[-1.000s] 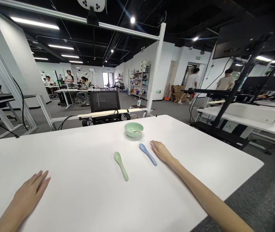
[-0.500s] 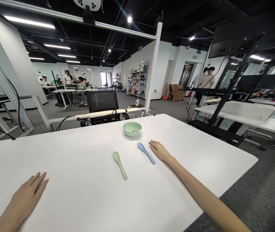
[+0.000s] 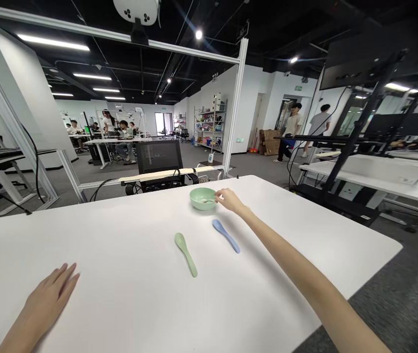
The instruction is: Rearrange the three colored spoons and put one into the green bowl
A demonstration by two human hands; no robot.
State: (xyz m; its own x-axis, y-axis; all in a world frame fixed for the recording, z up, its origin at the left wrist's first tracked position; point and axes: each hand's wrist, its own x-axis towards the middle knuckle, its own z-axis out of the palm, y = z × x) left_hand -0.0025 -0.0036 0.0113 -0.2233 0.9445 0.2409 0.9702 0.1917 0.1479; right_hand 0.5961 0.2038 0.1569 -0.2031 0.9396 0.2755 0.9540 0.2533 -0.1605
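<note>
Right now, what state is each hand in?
Left hand: open, flat on the table.
Right hand: curled at the green bowl's rim; grip unclear.

I'm watching a round pale-green bowl (image 3: pixel 202 198) and a pale-green plastic spoon (image 3: pixel 186 254) standing out against the white table (image 3: pixel 120 294), beside a powder-blue plastic spoon (image 3: pixel 225 235), all unpatterned.

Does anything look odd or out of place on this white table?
Nothing looks spilled or broken. The only mild oddity is that the green spoon and blue spoon lie loose on the white table, while a small pale utensil sits in the green bowl, beside the right hand.
</note>
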